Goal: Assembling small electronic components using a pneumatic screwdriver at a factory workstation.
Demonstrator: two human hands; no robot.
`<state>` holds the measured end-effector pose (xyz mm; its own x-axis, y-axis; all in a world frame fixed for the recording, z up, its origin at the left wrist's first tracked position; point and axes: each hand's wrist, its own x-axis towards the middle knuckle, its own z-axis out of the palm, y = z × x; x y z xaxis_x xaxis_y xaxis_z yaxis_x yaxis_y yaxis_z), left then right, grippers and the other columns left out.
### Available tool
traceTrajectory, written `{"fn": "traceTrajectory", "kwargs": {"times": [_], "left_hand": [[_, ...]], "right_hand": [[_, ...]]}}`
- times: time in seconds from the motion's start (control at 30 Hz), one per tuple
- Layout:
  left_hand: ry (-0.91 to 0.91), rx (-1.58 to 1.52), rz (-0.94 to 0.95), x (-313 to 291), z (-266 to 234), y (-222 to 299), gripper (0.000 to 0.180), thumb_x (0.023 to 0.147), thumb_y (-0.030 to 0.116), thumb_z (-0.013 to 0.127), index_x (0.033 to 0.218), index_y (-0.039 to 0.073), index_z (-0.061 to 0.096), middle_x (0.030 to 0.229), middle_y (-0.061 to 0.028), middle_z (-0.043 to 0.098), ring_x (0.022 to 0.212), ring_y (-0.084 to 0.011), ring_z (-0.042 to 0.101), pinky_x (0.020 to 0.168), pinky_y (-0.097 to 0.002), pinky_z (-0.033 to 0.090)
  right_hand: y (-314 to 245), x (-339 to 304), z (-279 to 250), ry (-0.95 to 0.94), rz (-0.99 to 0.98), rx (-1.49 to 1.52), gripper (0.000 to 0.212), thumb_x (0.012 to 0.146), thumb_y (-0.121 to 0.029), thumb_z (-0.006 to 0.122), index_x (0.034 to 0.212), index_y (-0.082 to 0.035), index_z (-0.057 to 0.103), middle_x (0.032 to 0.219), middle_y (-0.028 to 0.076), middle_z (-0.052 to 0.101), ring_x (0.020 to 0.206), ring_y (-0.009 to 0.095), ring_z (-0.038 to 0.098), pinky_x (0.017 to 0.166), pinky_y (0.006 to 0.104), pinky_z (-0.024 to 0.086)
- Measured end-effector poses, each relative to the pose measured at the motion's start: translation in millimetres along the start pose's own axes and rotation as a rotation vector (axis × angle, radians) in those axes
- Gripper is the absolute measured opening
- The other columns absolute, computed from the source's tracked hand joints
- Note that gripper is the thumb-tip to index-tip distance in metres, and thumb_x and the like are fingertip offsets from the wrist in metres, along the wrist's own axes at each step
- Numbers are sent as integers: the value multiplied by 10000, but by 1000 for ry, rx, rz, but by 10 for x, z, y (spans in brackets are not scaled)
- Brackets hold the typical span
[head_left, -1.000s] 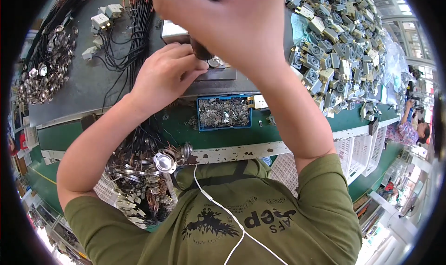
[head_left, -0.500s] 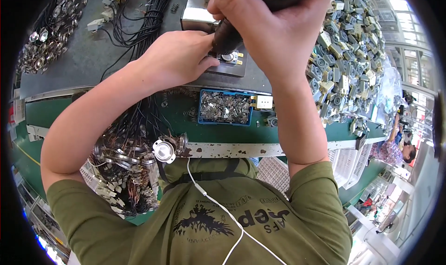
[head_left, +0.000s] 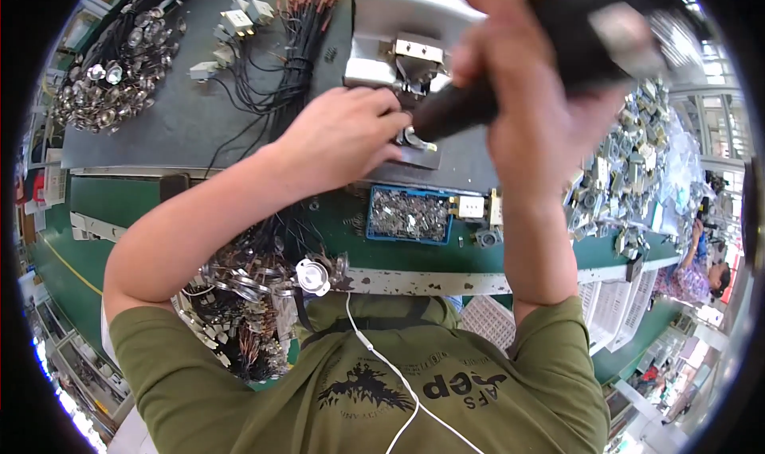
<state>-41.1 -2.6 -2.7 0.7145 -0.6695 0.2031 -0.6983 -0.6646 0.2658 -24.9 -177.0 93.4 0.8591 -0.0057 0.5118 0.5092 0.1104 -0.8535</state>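
Note:
My right hand, blurred by motion, is wrapped round a black power screwdriver. The tool lies tilted, with its narrow nose pointing down to the left at a small metal fixture. Next to that nose, my left hand has its fingers curled together at the fixture; what they pinch is hidden. A small round silver part shows between the fingertips and the nose. Behind stands a shiny metal stand with a bracket on it.
A blue tray of small metal pieces sits in front, beside white connector blocks. Black wires are bundled to the left, near a heap of round metal parts. Grey-and-white parts are piled right. More wired parts hang at the table edge.
The right hand and the screwdriver have swung to the right, and the tool now lies more slanted. The left hand stays by the fixture. The whole view has shifted, uncovering more of the stand.

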Motion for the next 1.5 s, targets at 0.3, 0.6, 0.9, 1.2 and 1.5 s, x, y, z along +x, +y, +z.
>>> {"fn": "traceTrajectory", "kwargs": {"times": [0.3, 0.6, 0.9, 1.2, 1.5], "left_hand": [[-62, -242, 143, -50, -65, -7, 337, 849, 132, 742, 1180, 143, 680, 994, -41, 661, 959, -245, 678, 852, -415, 520], [611, -141, -355, 38, -789, -488, 262, 967, 220, 677, 1187, 93, 615, 1073, -128, 709, 1009, -320, 690, 878, -440, 540], [72, 517, -204, 112, -209, -890, 245, 842, 175, 707, 1064, 91, 767, 1354, -109, 639, 1415, -295, 470, 1204, -459, 313], [199, 575, -88, 83, -235, -973, 189, 822, 155, 648, 948, 58, 750, 1121, -127, 694, 1271, -316, 569, 1157, -459, 386], [72, -52, -138, -178, -674, -100, 199, 888, 142, 721, 1060, 50, 681, 1010, -108, 675, 1006, -301, 642, 925, -409, 495]], "right_hand": [[150, 220, -536, -91, 84, -101, 738, 952, -31, 724, 1568, 7, 319, 994, 135, 712, 786, 195, 689, 691, 327, 577], [165, 180, -354, 164, -7, -164, 771, 909, -73, 787, 1511, -79, 306, 1328, 137, 577, 1125, 188, 613, 920, 301, 524], [387, -62, -641, 121, -705, -214, 965, 947, 24, 679, 1646, -127, 32, 1557, 288, 370, 1396, 357, 479, 1116, 474, 454], [373, -431, -679, -210, -575, -405, 579, 974, 58, 543, 1519, 1, 357, 1354, 292, 584, 1216, 303, 607, 975, 423, 519], [582, -482, -89, -509, 440, -188, 255, 996, -45, 661, 1237, -2, 590, 1068, 129, 750, 1011, 169, 727, 851, 304, 572]]}}
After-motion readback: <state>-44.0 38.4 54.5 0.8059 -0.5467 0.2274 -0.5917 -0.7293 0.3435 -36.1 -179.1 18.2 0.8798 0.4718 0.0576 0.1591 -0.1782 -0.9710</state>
